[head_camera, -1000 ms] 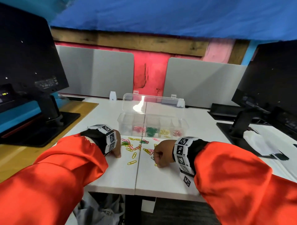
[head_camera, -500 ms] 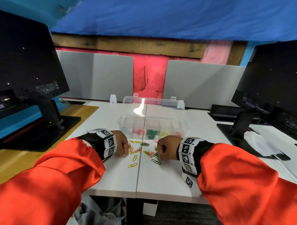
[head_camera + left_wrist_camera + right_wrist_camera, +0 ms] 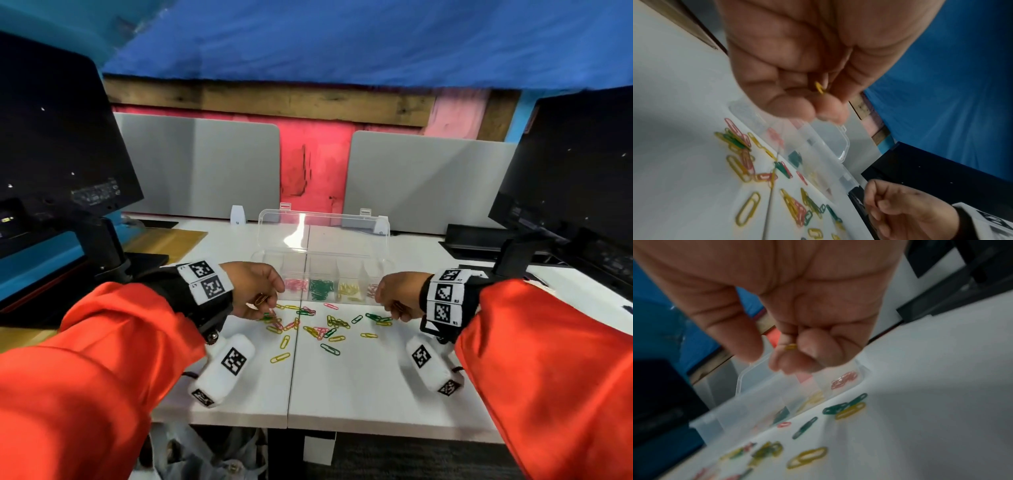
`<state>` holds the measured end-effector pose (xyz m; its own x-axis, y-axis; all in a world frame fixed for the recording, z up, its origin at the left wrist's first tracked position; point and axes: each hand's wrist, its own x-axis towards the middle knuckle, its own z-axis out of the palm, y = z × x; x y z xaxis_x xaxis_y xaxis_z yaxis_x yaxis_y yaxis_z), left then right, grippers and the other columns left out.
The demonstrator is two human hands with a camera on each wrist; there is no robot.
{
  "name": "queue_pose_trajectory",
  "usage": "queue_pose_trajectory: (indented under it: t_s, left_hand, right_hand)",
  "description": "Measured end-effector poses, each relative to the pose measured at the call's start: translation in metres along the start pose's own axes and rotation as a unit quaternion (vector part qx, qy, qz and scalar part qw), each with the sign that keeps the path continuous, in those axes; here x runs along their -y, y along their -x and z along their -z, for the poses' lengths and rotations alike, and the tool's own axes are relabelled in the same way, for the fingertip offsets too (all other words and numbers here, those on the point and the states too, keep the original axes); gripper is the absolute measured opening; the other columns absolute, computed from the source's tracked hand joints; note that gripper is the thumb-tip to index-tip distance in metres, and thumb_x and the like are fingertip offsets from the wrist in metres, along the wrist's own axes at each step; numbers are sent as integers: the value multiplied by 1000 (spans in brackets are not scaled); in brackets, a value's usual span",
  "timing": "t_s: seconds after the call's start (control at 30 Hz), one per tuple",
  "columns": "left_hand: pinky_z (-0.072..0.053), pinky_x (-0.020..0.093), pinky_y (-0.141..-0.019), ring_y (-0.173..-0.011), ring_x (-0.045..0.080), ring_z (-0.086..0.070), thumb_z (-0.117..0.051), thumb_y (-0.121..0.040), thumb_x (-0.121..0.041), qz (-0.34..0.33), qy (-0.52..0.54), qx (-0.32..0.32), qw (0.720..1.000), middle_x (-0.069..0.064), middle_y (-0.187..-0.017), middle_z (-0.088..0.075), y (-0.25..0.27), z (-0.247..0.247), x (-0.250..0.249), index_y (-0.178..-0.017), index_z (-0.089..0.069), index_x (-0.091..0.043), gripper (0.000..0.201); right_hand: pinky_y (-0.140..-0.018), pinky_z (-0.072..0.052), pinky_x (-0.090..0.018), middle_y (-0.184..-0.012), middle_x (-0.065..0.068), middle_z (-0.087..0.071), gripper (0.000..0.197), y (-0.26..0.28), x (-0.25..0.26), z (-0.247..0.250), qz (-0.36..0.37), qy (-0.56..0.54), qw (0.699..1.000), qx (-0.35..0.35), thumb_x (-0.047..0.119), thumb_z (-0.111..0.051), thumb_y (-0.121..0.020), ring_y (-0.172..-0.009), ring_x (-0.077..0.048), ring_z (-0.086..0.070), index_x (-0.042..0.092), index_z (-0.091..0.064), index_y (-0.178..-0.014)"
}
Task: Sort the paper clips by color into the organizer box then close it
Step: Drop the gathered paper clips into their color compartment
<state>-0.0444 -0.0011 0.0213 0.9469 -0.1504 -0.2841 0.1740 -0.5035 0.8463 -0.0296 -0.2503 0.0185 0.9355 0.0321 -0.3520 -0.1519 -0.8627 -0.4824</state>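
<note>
A clear organizer box (image 3: 322, 270) stands open on the white desk, lid (image 3: 323, 233) raised behind it. Its compartments hold pink (image 3: 296, 285), green (image 3: 321, 289), yellow (image 3: 349, 290) and red (image 3: 371, 290) clips. Loose paper clips (image 3: 322, 330) of mixed colours lie scattered in front of it. My left hand (image 3: 255, 291) hovers over the pile's left side, fingers curled, pinching a yellow clip (image 3: 819, 87). At the pile's right, near the box's right end, my right hand (image 3: 399, 296) is raised and pinches a yellow clip (image 3: 791, 347).
A black monitor (image 3: 58, 137) on its stand sits at the left, another monitor (image 3: 575, 171) at the right. Grey divider panels (image 3: 205, 171) stand behind the box. The desk's front edge (image 3: 291, 425) is near me, a bag below it.
Both hands have lifted off the desk and moved forward toward the box, each with a clip pinched. The head view has come closer to the pile.
</note>
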Motion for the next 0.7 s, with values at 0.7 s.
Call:
queue_pose_trajectory:
  t_s: [0.7]
  left_hand:
    - [-33,14,-56,-69,7,-47,-69,-82,-25,-21,-511,151,846,-13,-66,-48,-2,-34,7,-84,-64,-21,7]
  right_hand:
    - [-48,-41,-16,-61,3,-51,16,-16,0,-16,-20,248,967,54,20,-58,-85,-47,-7,-50,17,-56,-70]
